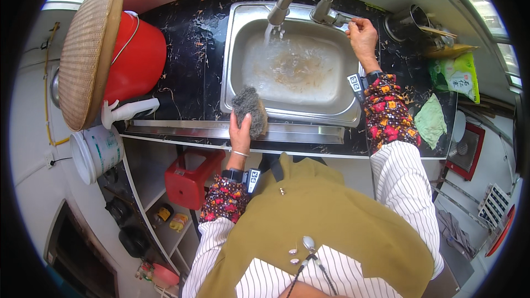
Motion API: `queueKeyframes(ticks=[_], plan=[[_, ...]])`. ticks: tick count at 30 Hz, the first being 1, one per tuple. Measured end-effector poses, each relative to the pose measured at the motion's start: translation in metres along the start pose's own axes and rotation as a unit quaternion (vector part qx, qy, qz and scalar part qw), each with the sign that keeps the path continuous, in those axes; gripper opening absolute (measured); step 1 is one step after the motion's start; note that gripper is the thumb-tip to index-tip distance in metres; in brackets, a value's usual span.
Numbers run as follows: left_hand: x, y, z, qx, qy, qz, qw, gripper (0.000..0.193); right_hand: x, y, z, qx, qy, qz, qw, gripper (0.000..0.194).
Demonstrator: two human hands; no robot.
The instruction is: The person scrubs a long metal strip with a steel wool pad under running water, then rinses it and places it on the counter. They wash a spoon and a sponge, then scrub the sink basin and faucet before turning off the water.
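Observation:
My left hand (241,132) grips a grey scouring pad (250,109) at the near left rim of the stainless steel sink (230,58). A tan layer shows along the pad's right side. My right hand (364,39) is at the end of the tap lever (341,20), beyond the sink's back right corner, with its thumb and fingers drawn together on it. Water (268,33) runs from the curved faucet spout (278,13) into the sink, where shallow water with brownish bits lies over the bottom.
A red bucket (140,58) with a woven bamboo tray (89,54) leaning on it and a white spray bottle (134,111) stand at left. A metal channel (198,129) lies along the counter's front edge. To the right are a steel pot (399,27), a green bag (459,76) and a green cloth (431,122).

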State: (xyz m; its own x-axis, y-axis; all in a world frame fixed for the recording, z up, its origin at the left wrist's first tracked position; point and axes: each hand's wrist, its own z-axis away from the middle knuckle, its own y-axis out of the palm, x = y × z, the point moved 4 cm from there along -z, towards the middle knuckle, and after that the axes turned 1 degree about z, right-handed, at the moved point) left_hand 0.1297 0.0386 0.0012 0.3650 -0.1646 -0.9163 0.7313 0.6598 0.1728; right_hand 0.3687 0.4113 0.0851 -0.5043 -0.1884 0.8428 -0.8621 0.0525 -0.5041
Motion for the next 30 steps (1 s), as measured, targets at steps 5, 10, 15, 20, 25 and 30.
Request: queueKeyframes(ticks=[5,10,15,20,25,30], plan=[[0.000,0.005,0.012,0.011,-0.017,0.013,1.000,0.040,0.018,0.013,-0.012,-0.012,-0.160,0.135,0.978,0.015],[-0.003,0.036,0.012,0.016,-0.087,0.144,0.986,0.036,0.038,0.012,0.051,-0.025,-0.001,-0.075,0.997,0.036],[-0.006,0.084,0.004,0.090,-0.180,0.232,0.952,0.041,0.048,0.059,0.190,0.371,0.014,-0.095,0.924,0.074],[-0.008,0.077,0.012,0.173,-0.153,0.033,0.973,0.046,-0.014,0.066,0.183,0.392,0.072,-0.068,0.914,0.075],[-0.007,0.018,0.023,0.066,0.050,-0.099,0.992,0.028,-0.098,0.049,0.086,0.260,0.098,0.255,0.926,0.064],[-0.003,-0.022,0.032,-0.038,0.053,-0.189,0.980,0.023,-0.144,0.112,0.070,0.264,0.022,0.473,0.840,0.062]])
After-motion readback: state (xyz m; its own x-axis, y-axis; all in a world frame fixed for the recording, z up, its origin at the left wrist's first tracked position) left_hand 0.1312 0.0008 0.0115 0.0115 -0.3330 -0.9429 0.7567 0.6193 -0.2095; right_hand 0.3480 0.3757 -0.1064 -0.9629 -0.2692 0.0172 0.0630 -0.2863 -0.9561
